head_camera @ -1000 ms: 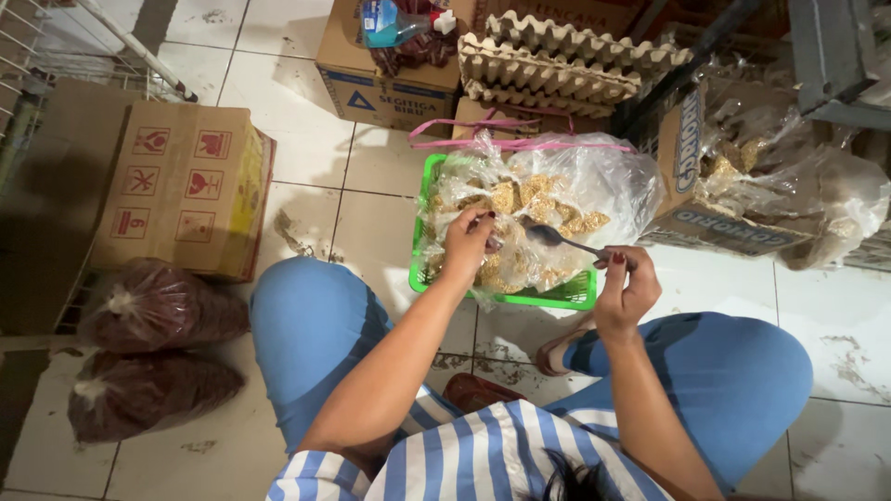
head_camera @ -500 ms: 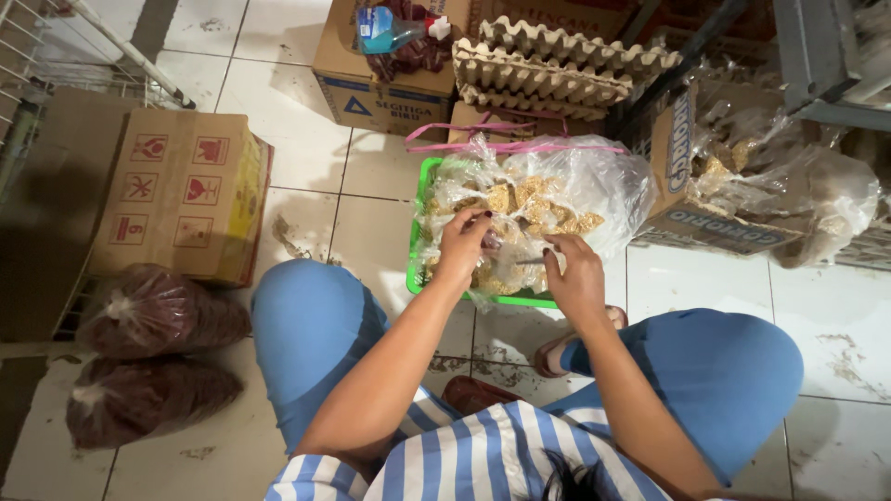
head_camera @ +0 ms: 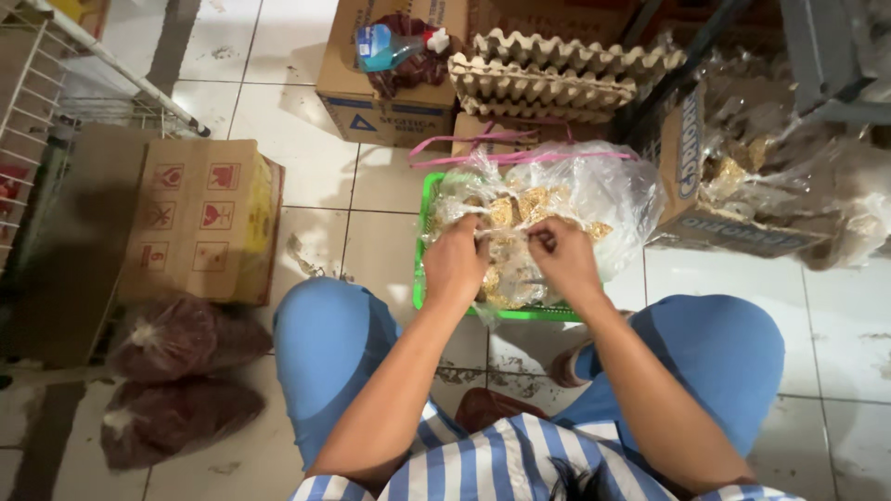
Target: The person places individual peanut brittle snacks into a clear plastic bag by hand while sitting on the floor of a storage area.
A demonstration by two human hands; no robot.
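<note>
A green plastic basket (head_camera: 419,278) stands on the tiled floor between my knees. In it lies a large clear plastic bag (head_camera: 603,186) full of yellowish-brown pieces. My left hand (head_camera: 455,263) and my right hand (head_camera: 563,261) are both over the basket, side by side, pinching a smaller clear bag (head_camera: 509,278) of the same pieces between them. The fingers of both hands are closed on its plastic. Pink string (head_camera: 506,153) lies over the far side of the big bag.
A closed cardboard box (head_camera: 200,218) stands at my left, with two dark red filled bags (head_camera: 176,339) in front of it. Stacked egg trays (head_camera: 557,74) and more boxes (head_camera: 390,102) lie ahead. Clear bags (head_camera: 789,176) sit at the right. A white wire rack (head_camera: 37,102) is far left.
My right hand has moved left from the basket's right edge to meet my left hand over the bag. The dark thin thing it held a second ago is no longer seen.
</note>
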